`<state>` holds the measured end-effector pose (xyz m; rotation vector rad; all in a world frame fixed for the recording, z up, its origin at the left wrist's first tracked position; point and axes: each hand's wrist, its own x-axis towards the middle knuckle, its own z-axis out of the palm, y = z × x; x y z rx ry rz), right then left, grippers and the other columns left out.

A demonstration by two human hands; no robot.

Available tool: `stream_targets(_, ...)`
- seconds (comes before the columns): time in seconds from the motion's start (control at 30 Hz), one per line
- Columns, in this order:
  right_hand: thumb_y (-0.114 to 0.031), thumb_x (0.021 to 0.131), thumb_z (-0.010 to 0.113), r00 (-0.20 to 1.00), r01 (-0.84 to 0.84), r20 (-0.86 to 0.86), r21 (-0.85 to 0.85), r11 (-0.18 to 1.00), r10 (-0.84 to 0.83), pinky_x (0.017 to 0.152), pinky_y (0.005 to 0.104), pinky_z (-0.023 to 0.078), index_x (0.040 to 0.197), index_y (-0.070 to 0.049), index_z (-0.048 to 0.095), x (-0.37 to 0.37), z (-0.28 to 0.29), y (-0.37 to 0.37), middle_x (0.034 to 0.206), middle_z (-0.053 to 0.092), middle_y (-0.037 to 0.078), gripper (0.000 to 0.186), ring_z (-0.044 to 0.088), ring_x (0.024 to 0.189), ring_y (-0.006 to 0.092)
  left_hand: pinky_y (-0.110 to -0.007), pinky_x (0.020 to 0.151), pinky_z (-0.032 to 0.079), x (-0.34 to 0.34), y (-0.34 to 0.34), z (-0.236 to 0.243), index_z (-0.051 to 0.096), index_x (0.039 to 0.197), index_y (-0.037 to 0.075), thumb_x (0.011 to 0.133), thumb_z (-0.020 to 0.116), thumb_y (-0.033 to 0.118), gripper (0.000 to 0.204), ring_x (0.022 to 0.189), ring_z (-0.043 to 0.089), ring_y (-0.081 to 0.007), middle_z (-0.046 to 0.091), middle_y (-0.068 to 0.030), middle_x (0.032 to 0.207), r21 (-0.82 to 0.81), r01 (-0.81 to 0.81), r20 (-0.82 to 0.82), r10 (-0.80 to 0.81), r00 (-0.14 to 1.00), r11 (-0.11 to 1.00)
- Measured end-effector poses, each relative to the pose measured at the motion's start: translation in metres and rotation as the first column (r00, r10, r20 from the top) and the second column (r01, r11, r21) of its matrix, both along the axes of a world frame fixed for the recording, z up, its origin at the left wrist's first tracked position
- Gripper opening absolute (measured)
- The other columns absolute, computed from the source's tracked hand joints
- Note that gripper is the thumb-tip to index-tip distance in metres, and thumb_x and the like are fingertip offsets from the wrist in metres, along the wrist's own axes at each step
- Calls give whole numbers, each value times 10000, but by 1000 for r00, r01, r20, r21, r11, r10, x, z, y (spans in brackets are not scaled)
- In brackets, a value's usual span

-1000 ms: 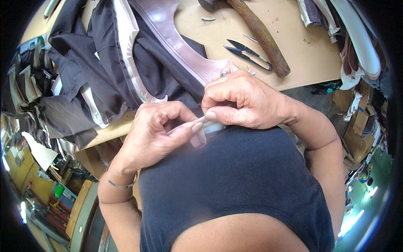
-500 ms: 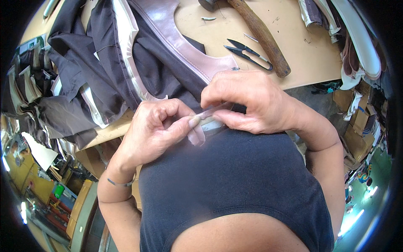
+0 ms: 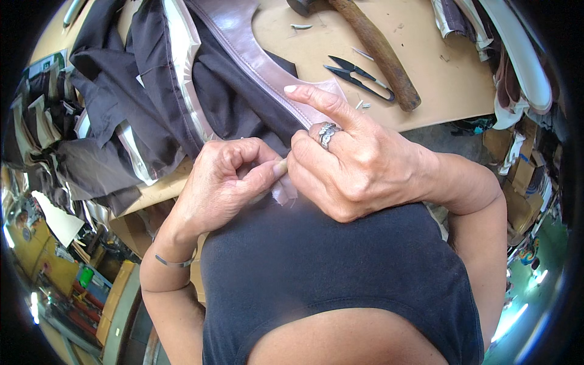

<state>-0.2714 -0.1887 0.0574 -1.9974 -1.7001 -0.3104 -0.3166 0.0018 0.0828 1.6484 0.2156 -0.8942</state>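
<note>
At the edge of my body, my left hand [image 3: 228, 182] pinches a pale pink leather piece [image 3: 284, 193] between thumb and curled fingers, its loose end hanging below the thumb. Meeting it from the right, my right hand [image 3: 359, 164] has its lower fingers curled against the same piece, the index finger stretched out above. The right fingertips and most of the leather between the hands are hidden. Beyond the hands, a larger pink leather panel [image 3: 292, 85] with a stitched edge lies over dark fabric [image 3: 121, 109].
On the tan work table [image 3: 450, 91] lie black thread snips [image 3: 362, 78], a wooden-handled hammer [image 3: 383, 55] and small white scraps [image 3: 363, 104]. Stacked cut pieces [image 3: 45, 121] fill the left side. White-edged pieces [image 3: 523, 55] hang at the far right.
My right hand has turned over and closed in toward the left thumb, its index finger now raised and a ring showing. It covers the strip seen between the hands before. My left hand stays nearly still.
</note>
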Motion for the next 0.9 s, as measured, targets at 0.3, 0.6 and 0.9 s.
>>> stream_targets(0.3,-33,633,620,845,108,-534,180,978,5,911,483,433,710,13,564,6,-6,-9,642,534,70,106,530,516,165,-159,440,321,-5,1,1,627,769,-4,848,603,167,191,504,418,-7,513,42,568,-38,-34,2,34,999,999)
stream_targets(0.6,-63,598,605,976,56,-212,66,996,-41,914,510,421,667,17,553,-1,-3,-5,601,480,44,118,495,492,145,-174,452,349,-2,0,0,625,770,-9,856,589,168,200,510,425,-15,494,35,555,-31,-6,30,7,1000,999)
stream_targets(0.9,-57,674,613,746,96,-665,108,990,1,871,443,444,718,3,572,8,1,-10,646,536,86,85,553,575,223,-184,481,396,1,-1,11,618,778,-19,854,581,143,182,560,506,-26,614,-11,655,-43,11,-2,-12,1000,999)
